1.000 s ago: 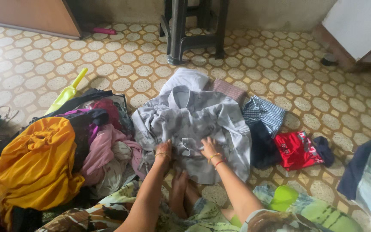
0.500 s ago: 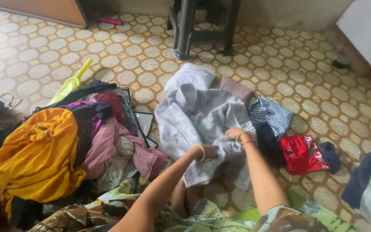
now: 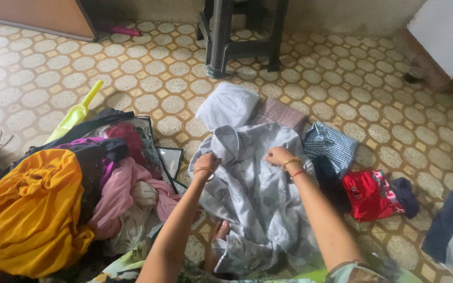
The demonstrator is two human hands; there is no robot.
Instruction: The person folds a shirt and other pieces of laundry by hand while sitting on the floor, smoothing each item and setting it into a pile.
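Note:
A pale grey collared shirt [image 3: 258,199] hangs crumpled from both my hands over my lap and feet. My left hand [image 3: 207,161] pinches the shirt's left shoulder just below the collar. My right hand [image 3: 278,156] grips the right shoulder area. Both wrists wear bangles. The shirt's lower part drapes down over my bare foot [image 3: 219,231].
A heap of clothes lies at left: a yellow garment [image 3: 32,215], a pink one [image 3: 127,191]. Folded pieces sit beyond the shirt: white [image 3: 229,105], maroon check [image 3: 284,112], blue check [image 3: 331,144], red [image 3: 368,194]. A black stool [image 3: 232,36] stands behind, on the patterned tile floor [image 3: 148,73].
Both hands have left the shirt's lower front and taken its shoulders; the shirt has come up off the floor and been pulled toward me, no longer spread flat.

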